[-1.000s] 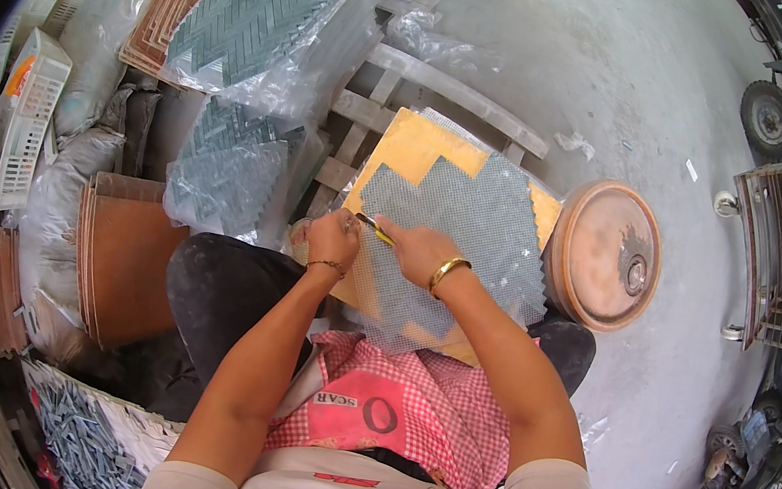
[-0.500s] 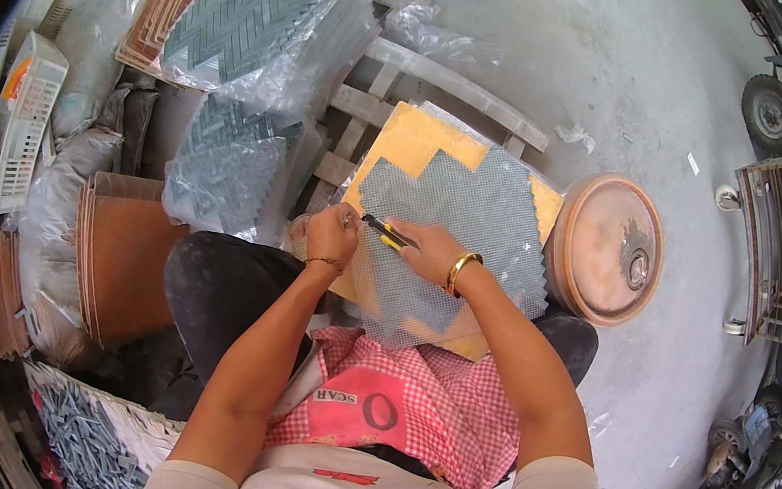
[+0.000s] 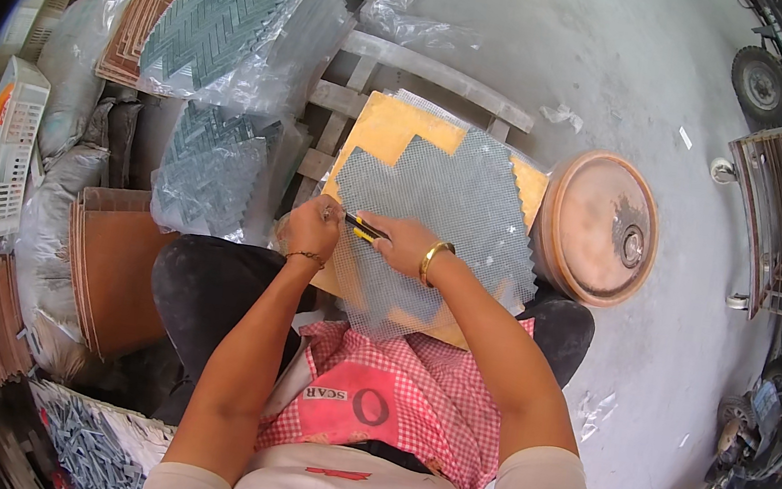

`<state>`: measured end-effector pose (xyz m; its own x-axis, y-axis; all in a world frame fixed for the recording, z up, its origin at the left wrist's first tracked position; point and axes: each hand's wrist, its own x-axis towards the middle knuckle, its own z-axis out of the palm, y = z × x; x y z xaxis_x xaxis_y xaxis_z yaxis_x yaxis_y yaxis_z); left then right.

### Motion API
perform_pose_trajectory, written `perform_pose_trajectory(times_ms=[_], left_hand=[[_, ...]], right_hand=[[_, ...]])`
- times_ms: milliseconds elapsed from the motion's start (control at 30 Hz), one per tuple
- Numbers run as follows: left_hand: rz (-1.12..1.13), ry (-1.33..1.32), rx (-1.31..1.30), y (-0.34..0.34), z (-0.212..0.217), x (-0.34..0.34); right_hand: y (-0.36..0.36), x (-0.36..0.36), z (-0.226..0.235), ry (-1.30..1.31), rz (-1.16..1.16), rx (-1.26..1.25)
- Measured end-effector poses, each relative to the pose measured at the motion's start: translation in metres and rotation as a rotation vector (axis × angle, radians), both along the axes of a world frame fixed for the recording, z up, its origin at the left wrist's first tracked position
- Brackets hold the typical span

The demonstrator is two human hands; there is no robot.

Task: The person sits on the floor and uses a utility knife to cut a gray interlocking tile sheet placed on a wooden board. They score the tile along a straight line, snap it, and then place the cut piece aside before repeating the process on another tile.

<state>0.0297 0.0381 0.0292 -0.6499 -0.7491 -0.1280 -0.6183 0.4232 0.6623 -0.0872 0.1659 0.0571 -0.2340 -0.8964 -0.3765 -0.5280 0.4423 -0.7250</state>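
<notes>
A sheet of grey-green mosaic tiles backed with white mesh (image 3: 450, 188) lies over a yellow board (image 3: 406, 127) above my lap. My right hand (image 3: 403, 246) is closed around a black and yellow utility knife (image 3: 365, 229), its front end pointing left toward my other hand. At the sheet's left edge my left hand (image 3: 313, 225) is closed, fingers pinched on the loose mesh there. The knife's tip is beside those fingers; whether the blade touches the mesh is too small to tell.
A round orange-brown lidded drum (image 3: 600, 230) stands just right of the board. Plastic-wrapped tile stacks (image 3: 238, 19) and brown boards (image 3: 120, 265) are on the left. A wooden pallet (image 3: 437, 71) lies beyond; a box of loose tile strips (image 3: 94, 438) sits lower left.
The whole view has shifted a little, so everything sits slightly farther left. Both hands stay close together at the mesh's left edge, with the knife still in my right hand.
</notes>
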Motion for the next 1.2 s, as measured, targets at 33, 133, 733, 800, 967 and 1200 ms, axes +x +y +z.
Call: perform_pose_trajectory(times_ms=[33,133,733,800,967,1200], left_hand=[[0.004,-0.016,-0.001,0.001,-0.002,0.000],[0.023,-0.054,-0.001,-0.003,-0.002,0.002],[0.019,-0.014,0.016,-0.002,-0.005,0.004],[-0.029,0.024,0.001,0.000,-0.003,0.001],[0.078,0.036,0.208,-0.007,-0.005,0.009],[0.088,-0.134,0.307,0.002,-0.007,0.019]], right_hand=[[0.001,-0.001,-0.001,0.006,0.014,0.034],[0.000,-0.007,0.017,0.014,0.062,0.105],[0.009,-0.006,0.011,-0.156,0.022,0.127],[0.005,-0.003,0.008,-0.245,-0.041,0.101],[0.024,-0.003,0.016,-0.337,-0.047,0.138],[0.059,-0.006,-0.004,-0.839,-0.399,-0.028]])
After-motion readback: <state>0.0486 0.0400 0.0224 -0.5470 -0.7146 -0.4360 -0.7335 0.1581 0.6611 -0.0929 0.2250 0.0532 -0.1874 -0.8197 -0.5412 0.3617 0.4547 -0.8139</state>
